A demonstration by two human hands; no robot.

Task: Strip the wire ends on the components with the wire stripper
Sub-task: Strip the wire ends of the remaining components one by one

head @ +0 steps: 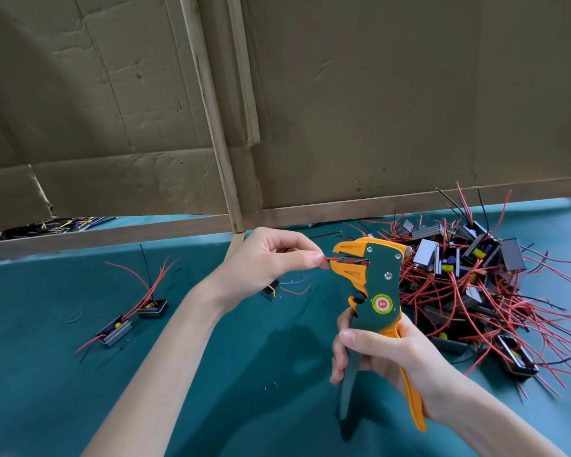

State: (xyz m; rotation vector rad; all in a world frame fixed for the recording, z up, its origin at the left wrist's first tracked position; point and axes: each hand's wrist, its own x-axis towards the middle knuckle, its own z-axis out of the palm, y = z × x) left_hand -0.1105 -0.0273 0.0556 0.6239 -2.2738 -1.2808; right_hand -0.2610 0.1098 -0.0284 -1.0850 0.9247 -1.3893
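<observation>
Teal table (47, 390): component pile (475, 291), two components (136, 316).

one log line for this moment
phase: stripping | right hand: grips wire stripper | left hand: pinches red wire at its mouth | component pile: right side

Only the person's arms and hands are on show. The left hand (267, 258) and the right hand (386, 354) are bare. The left forearm (165, 351) and the right forearm (495, 420) are bare too, slim and smooth, uncovered right down to the lower edge of view. The fingers (297, 257) are long and slender. The nails are short, neatly trimmed and plain, and the right thumbnail (347, 337) is broad and rounded.
</observation>
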